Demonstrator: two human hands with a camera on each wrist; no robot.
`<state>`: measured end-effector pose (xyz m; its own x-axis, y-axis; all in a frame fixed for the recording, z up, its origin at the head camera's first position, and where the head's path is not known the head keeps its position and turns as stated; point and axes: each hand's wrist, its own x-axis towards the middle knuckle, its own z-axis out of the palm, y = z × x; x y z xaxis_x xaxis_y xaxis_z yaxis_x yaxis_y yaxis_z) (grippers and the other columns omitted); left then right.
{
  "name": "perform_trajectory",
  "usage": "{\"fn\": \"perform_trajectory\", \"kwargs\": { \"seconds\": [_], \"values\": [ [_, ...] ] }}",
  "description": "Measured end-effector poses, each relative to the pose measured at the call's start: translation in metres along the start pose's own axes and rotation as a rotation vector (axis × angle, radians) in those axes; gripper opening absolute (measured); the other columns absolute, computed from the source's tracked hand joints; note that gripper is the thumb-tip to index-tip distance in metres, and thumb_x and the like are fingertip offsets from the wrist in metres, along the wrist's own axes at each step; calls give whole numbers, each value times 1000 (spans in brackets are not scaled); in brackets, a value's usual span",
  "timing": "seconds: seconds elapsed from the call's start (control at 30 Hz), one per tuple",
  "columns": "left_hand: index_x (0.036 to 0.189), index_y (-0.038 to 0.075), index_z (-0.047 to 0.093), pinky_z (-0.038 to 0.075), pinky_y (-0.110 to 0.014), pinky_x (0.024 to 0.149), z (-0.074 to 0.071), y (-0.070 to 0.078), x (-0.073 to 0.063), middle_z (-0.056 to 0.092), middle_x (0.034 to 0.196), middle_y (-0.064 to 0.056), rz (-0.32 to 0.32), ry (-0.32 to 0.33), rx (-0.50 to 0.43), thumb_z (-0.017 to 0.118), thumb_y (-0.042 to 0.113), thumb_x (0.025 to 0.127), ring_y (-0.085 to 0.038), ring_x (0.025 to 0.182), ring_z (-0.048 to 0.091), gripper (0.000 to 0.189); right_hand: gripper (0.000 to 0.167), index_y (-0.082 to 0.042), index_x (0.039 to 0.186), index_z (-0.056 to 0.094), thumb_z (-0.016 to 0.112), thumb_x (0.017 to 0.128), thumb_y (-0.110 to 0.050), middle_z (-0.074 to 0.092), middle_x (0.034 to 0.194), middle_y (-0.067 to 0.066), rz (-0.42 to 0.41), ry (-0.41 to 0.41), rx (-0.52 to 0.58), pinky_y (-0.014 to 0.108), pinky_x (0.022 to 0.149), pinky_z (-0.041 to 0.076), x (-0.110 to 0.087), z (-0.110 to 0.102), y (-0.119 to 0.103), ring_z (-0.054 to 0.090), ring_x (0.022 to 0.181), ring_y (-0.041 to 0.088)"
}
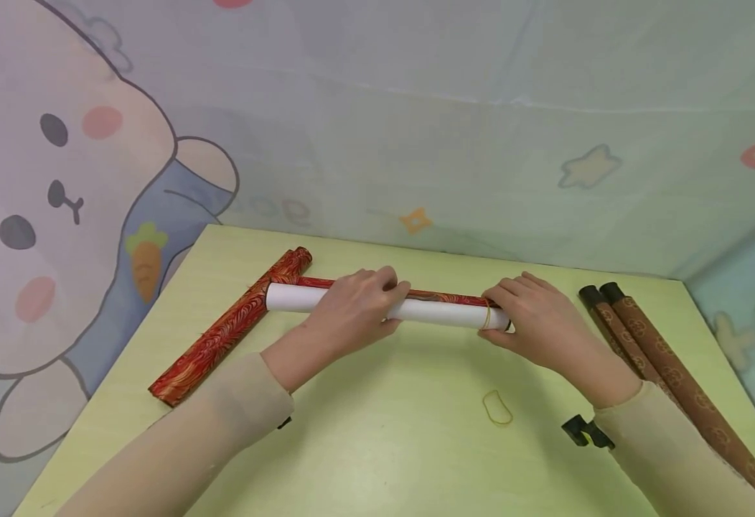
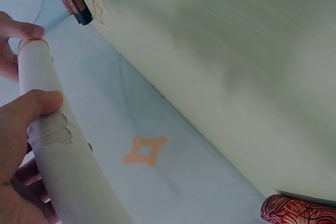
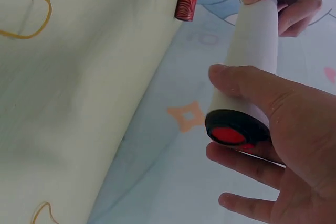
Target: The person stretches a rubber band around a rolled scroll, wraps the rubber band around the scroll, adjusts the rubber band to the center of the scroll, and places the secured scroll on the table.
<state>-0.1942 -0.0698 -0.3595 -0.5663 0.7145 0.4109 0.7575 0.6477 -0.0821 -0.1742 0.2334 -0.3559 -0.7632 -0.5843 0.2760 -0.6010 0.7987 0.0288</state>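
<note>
A rolled scroll (image 1: 442, 312), white on the near side with a red patterned strip along the far side, is held level above the table by both hands. My left hand (image 1: 357, 309) grips it around its middle, thumb on the near side. At the right end my right hand (image 1: 539, 316) holds it between thumb and fingers. A yellow rubber band (image 1: 488, 314) circles the scroll beside the right fingertips. In the right wrist view the scroll's end shows a black rim (image 3: 210, 121) around a red centre (image 3: 228, 135); the ring and little fingers stretch out below it.
A red patterned roll (image 1: 222, 341) lies slantwise on the pale table (image 1: 377, 445) at left. Two brown patterned rolls with black ends (image 1: 664, 348) lie at right, partly behind the right forearm. A loose rubber band (image 1: 510, 416) lies in front. A printed curtain (image 1: 377, 143) hangs behind.
</note>
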Motion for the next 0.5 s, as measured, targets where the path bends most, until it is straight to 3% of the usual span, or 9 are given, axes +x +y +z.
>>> {"fn": "perform_trajectory", "kwargs": {
  "seconds": [0.17, 0.3, 0.5],
  "values": [
    [116, 8, 74, 60, -35, 65, 0, 2, 3, 67, 100, -8, 10, 6, 2, 89, 20, 88, -26, 79, 70, 34, 43, -4, 104, 73, 99, 76, -26, 72, 97, 7, -12, 60, 16, 49, 88, 58, 1, 4, -2, 66, 89, 29],
    [115, 8, 75, 60, -35, 66, 1, 4, 5, 67, 101, -8, 21, -2, 0, 88, 21, 89, -26, 80, 70, 32, 45, -4, 104, 75, 99, 76, -28, 73, 98, 7, -14, 51, 20, 50, 95, 58, 3, 7, -6, 69, 90, 29],
    [115, 7, 75, 61, -35, 67, -1, 4, 4, 67, 100, -8, 1, -30, 7, 89, 22, 88, -26, 81, 71, 34, 55, -4, 114, 74, 97, 77, -38, 73, 102, 8, 54, 7, -5, 49, 91, 57, -3, 6, -6, 66, 92, 30]
  ]
}}
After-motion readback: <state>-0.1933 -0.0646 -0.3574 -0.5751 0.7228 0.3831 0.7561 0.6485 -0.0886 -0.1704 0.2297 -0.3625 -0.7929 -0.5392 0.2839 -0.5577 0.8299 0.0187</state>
